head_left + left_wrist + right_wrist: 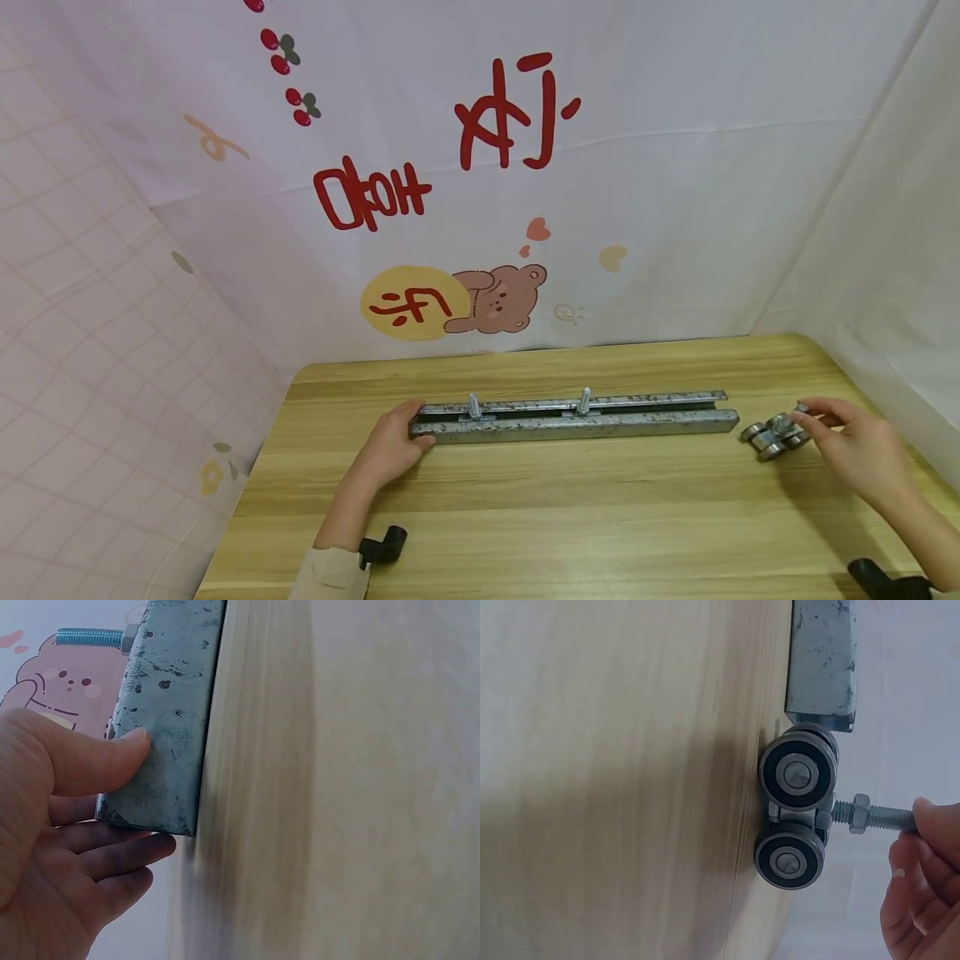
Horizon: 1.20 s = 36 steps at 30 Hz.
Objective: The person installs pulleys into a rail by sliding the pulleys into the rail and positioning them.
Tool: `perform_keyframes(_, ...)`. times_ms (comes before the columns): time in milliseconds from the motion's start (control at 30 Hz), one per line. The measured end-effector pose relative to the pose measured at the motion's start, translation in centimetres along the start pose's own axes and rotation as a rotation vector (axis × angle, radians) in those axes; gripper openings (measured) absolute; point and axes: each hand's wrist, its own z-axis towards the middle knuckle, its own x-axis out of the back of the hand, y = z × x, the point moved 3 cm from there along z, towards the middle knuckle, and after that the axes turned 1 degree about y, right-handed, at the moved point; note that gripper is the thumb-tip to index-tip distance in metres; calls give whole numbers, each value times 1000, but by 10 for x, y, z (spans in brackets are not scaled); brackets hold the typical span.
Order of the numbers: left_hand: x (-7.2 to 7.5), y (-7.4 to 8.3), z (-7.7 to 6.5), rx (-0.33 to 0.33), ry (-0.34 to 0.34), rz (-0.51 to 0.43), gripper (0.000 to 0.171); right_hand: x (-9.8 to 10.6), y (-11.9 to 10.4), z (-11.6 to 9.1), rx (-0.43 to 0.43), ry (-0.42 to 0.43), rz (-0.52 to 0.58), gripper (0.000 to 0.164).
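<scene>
A grey, speckled metal channel track (622, 425) lies lengthwise on the table, its slot facing up. My left hand (393, 442) grips its left end; in the left wrist view the thumb (120, 761) presses on the track's side wall (169, 742). Two threaded bolts, one at the left (474, 407) and one nearer the middle (584, 402), stand up from the slot. With the thumb and fingers, my right hand (862, 442) pinches the upright threaded bolt (885, 817) of a four-wheeled roller trolley (776, 437). The trolley's wheels (796, 774) are right at the track's right end.
The wooden table (570, 517) extends in front of the track. Behind it hangs a white cloth (675, 183) with red characters and a printed bear (510, 300). More cloth with a grid print (97, 333) hangs along the left side.
</scene>
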Motion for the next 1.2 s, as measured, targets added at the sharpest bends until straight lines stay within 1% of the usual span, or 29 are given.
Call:
perform_keyframes(233,0,0,0,-1,-2,-3,68,-1,4,6,-45,-27,-21,24)
perform_keyframes(533,0,-1,0,-6,1,1,67,-6,8,15,-76,-61,-33,29)
perform_keyframes(767,-1,-3,0,-6,8,1,66,-10,9,22,-58,-46,-13,30)
perform_keyframes(933,-1,-3,1,-15,11,3,66,-13,8,25,-74,-52,-10,32)
perform_keyframes(1200,-1,-2,0,-9,7,10,66,-17,6,26,-117,-56,7,34)
